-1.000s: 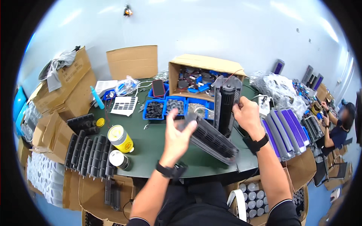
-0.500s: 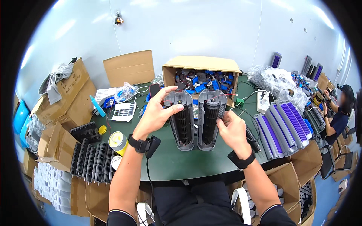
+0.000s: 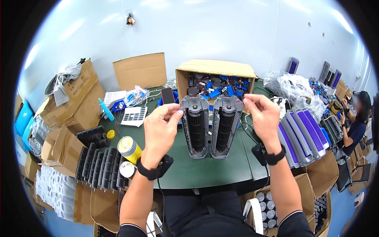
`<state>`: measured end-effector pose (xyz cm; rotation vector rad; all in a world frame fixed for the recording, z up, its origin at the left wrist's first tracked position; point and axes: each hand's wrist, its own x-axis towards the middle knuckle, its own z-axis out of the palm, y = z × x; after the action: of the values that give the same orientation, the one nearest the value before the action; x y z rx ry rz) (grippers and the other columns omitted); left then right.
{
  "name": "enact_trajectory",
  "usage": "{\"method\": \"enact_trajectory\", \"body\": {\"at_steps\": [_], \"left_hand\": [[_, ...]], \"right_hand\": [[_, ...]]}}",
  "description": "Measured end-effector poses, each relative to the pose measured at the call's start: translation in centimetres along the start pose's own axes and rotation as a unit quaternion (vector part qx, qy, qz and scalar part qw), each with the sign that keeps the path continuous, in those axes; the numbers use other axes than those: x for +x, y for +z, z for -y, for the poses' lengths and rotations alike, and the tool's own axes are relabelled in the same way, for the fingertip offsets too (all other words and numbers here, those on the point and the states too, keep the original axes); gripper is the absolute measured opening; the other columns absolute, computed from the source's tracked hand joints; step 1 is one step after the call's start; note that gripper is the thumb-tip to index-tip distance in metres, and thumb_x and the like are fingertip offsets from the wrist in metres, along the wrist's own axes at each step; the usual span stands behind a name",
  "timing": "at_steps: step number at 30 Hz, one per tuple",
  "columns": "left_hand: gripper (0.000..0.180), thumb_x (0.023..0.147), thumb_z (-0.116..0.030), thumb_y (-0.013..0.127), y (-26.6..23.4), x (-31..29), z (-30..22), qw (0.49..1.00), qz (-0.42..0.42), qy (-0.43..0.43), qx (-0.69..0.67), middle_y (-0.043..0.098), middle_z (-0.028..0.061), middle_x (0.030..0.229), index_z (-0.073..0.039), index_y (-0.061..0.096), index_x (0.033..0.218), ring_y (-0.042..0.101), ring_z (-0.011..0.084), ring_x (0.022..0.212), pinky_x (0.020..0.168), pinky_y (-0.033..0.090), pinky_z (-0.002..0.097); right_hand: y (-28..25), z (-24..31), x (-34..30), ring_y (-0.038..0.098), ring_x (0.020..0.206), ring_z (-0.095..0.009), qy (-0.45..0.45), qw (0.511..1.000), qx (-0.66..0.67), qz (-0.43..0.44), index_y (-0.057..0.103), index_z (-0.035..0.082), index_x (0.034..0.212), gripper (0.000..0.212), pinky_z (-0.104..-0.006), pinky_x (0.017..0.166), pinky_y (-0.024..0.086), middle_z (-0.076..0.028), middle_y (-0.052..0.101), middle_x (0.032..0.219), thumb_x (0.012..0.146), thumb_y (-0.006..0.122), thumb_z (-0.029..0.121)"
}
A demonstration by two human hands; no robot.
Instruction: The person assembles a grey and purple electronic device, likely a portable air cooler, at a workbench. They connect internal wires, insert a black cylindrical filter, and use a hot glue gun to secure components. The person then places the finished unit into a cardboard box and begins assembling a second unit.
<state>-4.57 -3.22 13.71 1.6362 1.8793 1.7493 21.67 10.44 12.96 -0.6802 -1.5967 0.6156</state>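
Observation:
Two grey plastic housings, the left housing (image 3: 200, 147) and the right housing (image 3: 220, 151), stand side by side on the green table. Each has a black slotted fan roller, the left roller (image 3: 196, 128) and the right roller (image 3: 225, 128), along its middle. Thin red wires come out near their tops. At the left housing's upper edge, my left hand (image 3: 161, 126) pinches a red wire end between thumb and fingers. My right hand (image 3: 263, 118) pinches the other housing's red wire (image 3: 233, 106) beside its top right corner.
Behind the housings an open carton (image 3: 215, 65) holds blue and black parts. Several black rollers (image 3: 98, 168) and a yellow can (image 3: 129, 149) lie to the left. Grey-purple panels (image 3: 302, 134) are stacked on the right. A co-worker (image 3: 355, 118) sits at far right.
Both hands have come off the housing bodies onto their wires. My left hand has moved down and slightly left; my right hand has moved up and right. The housings remain standing.

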Motion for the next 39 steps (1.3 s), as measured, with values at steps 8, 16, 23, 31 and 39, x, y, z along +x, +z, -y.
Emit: {"method": "enact_trajectory", "body": {"at_steps": [8,16,23,31,39], "left_hand": [[0.013,0.094,-0.013,0.076,6.4,-7.1,3.5,0.954,-0.081,0.170,0.233,0.072,0.0084,0.084,-0.007,0.078,0.105,0.073,0.0290,0.073,0.063,0.058,0.0401],[0.013,0.094,-0.012,0.074,7.9,-7.4,5.6,0.934,-0.067,0.149,0.319,0.071,0.0096,0.083,-0.007,0.079,0.105,0.072,0.0304,0.071,0.062,0.057,0.0415],[0.020,0.093,-0.018,0.081,4.9,-10.5,4.3,0.985,-0.054,0.089,0.134,0.079,0.0205,0.114,0.000,0.081,0.102,0.079,0.0334,0.087,0.071,0.062,0.0364],[0.080,0.085,-0.016,0.091,4.5,-4.9,10.0,0.987,0.037,-0.077,-0.133,0.061,0.0157,0.146,0.001,0.051,0.151,0.061,0.0238,0.130,0.104,0.054,0.0397],[0.052,0.087,-0.005,0.089,7.8,-4.6,12.0,0.903,0.257,-0.187,-0.290,0.076,0.0061,0.120,0.002,0.065,0.133,0.070,0.0135,0.107,0.097,0.057,0.0328]], "right_hand": [[2.6,-1.8,-9.7,0.067,0.078,-0.031,-0.198,0.961,-0.185,0.048,0.075,0.001,0.096,0.014,-0.0408,0.069,0.055,-0.012,0.069,0.083,0.083,0.079,-0.004],[5.6,-4.2,-9.8,0.068,0.078,-0.034,-0.155,0.964,-0.202,0.080,0.075,-0.001,0.096,0.009,-0.0425,0.070,0.055,-0.014,0.070,0.085,0.086,0.075,-0.002],[2.0,-0.4,-11.1,0.071,0.072,-0.032,-0.057,0.969,-0.182,0.156,0.078,0.005,0.117,0.027,-0.0397,0.067,0.058,-0.013,0.075,0.096,0.090,0.079,0.010],[-0.3,-8.1,-10.1,0.070,0.117,-0.023,0.173,0.976,0.057,0.115,0.062,-0.002,0.143,0.071,-0.0369,0.091,0.059,-0.019,0.071,0.130,0.082,0.093,0.019],[3.2,-9.9,-11.5,0.065,0.125,-0.022,0.252,0.930,0.135,0.233,0.056,-0.002,0.145,0.074,-0.0385,0.110,0.051,-0.015,0.069,0.137,0.083,0.093,0.013]]}}
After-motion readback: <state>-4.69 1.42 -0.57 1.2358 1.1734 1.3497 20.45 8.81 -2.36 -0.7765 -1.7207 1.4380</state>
